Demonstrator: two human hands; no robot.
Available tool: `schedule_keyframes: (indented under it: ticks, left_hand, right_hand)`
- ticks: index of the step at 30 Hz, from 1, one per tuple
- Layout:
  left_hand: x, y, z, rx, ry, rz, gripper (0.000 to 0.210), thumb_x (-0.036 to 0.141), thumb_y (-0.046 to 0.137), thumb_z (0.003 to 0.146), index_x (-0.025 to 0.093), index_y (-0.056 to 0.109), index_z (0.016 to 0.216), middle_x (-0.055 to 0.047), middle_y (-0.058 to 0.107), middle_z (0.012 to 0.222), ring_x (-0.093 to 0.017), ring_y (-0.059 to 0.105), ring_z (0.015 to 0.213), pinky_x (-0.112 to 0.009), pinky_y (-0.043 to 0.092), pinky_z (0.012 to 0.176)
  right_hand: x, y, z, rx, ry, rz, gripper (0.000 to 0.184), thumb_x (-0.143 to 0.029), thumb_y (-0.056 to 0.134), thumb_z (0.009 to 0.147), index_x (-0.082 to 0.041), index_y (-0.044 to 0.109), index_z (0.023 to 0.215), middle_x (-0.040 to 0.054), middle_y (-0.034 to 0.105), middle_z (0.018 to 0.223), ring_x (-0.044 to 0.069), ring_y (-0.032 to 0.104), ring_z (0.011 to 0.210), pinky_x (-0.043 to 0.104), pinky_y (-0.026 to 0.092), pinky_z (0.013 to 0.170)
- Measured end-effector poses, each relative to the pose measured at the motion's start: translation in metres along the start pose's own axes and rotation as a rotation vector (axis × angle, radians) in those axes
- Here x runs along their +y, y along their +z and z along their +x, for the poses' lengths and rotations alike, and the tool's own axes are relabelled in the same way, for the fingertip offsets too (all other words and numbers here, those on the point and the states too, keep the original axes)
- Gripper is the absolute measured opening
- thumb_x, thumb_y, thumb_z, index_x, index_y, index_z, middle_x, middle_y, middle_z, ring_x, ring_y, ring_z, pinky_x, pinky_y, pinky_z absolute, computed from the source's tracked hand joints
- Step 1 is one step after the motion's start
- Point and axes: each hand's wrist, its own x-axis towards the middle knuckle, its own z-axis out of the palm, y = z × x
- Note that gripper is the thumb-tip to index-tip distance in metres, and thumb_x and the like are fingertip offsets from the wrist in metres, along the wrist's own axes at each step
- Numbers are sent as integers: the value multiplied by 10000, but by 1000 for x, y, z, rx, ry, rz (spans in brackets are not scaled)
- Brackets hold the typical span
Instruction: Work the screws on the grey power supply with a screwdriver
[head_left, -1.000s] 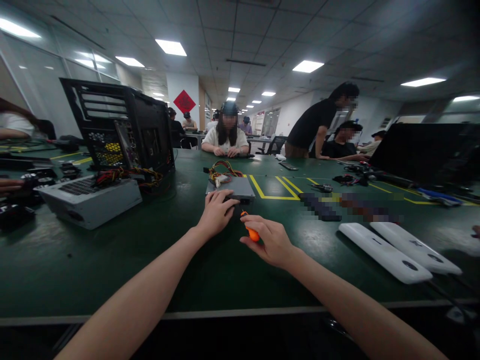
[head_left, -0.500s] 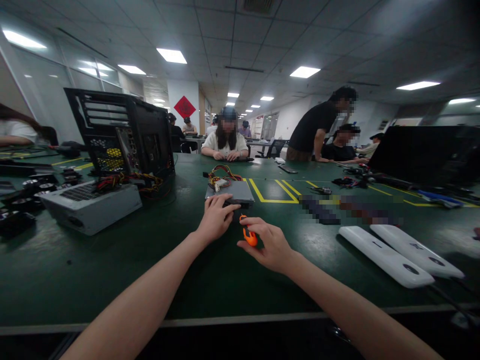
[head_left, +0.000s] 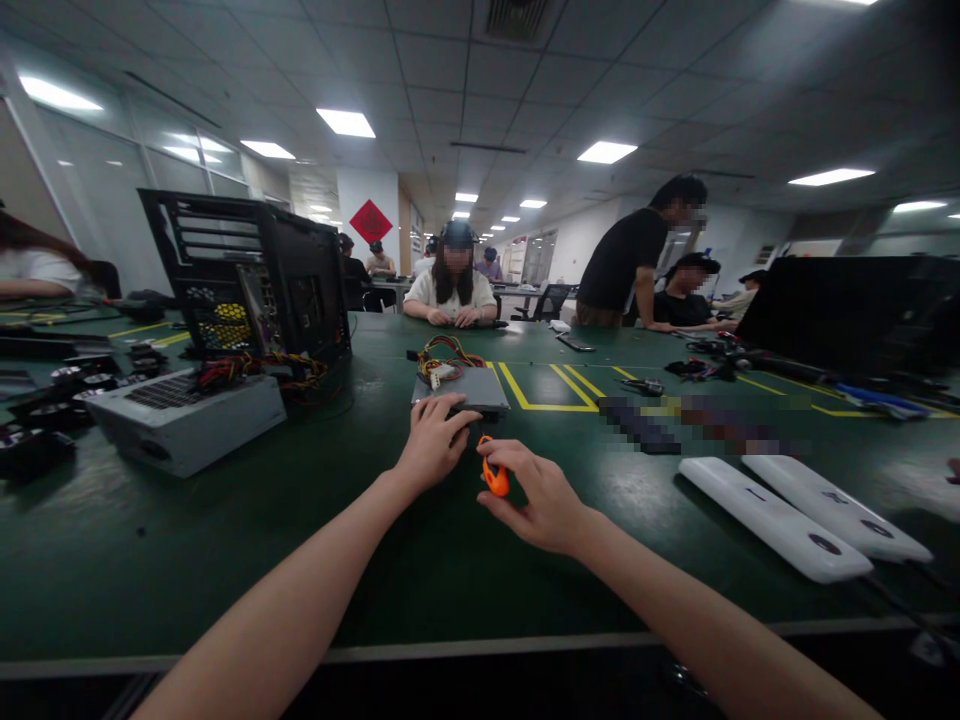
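Note:
A flat grey metal box (head_left: 480, 386), which looks like a computer drive, lies on the green table, with a bundle of coloured cables (head_left: 450, 350) and a white plug on top of it. My left hand (head_left: 435, 437) is on its near left corner, fingers over the top and thumb along the front edge, holding it. Just in front of the box, my right hand (head_left: 541, 500) grips an orange-handled screwdriver (head_left: 495, 480) between thumb and fingers. Its tip points toward the front edge of the box; whether it touches cannot be made out.
At left stand a power supply (head_left: 187, 425) with a wire bundle and an open black computer case (head_left: 255, 275). Two white oblong devices (head_left: 776, 520) lie at right, near a black monitor-like panel (head_left: 847, 310). A person (head_left: 451, 285) sits across the table; others work beyond.
The orange handle has turned in my right hand, and its fingers have shifted around it. My left hand stays on the box. The whole view has moved down slightly.

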Motion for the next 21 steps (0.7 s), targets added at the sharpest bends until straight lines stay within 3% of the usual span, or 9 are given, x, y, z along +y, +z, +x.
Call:
schedule_keyframes:
  ticks: [4, 7, 10, 16, 21]
  left_hand:
    - [0, 0, 0, -9, 6, -5, 269, 226, 430, 845, 291, 586, 1054, -36, 478, 1253, -207, 409, 1150, -417, 249, 983]
    - [1, 0, 1, -1, -8, -11, 284, 222, 412, 853, 282, 556, 1090, -35, 490, 1246, -199, 417, 1145, -407, 252, 981]
    - [2, -1, 2, 6, -33, -24, 287, 216, 410, 852, 258, 525, 1111, -33, 506, 1236, -193, 424, 1141, -396, 254, 983]
    - [3, -1, 3, 0, -45, -47, 298, 213, 413, 845, 237, 489, 1133, -34, 516, 1234, -182, 417, 1160, -383, 237, 1000]
    - [4, -1, 2, 1, -43, -34, 301, 214, 408, 845, 236, 491, 1134, -40, 512, 1238, -192, 420, 1152, -387, 247, 986]
  right_hand:
    - [-2, -3, 1, -87, -64, -107, 288, -266, 430, 886, -173, 433, 1159, 140, 526, 1130, 211, 562, 969, 339, 492, 763]
    - [1, 1, -1, 4, -61, -128, 238, -317, 518, 850, -174, 468, 1033, 120, 584, 1039, 198, 597, 864, 323, 497, 703]
    - [2, 3, -3, 56, -4, -56, 249, -323, 552, 829, -170, 444, 993, 118, 598, 1001, 200, 599, 882, 319, 504, 720]
    - [-3, -2, 0, -118, -81, -127, 297, -269, 442, 884, -180, 433, 1167, 142, 523, 1131, 211, 564, 959, 330, 493, 746]
    - [2, 1, -4, 47, -10, -77, 240, -305, 552, 830, -177, 440, 1000, 119, 587, 1020, 196, 599, 849, 319, 503, 699]
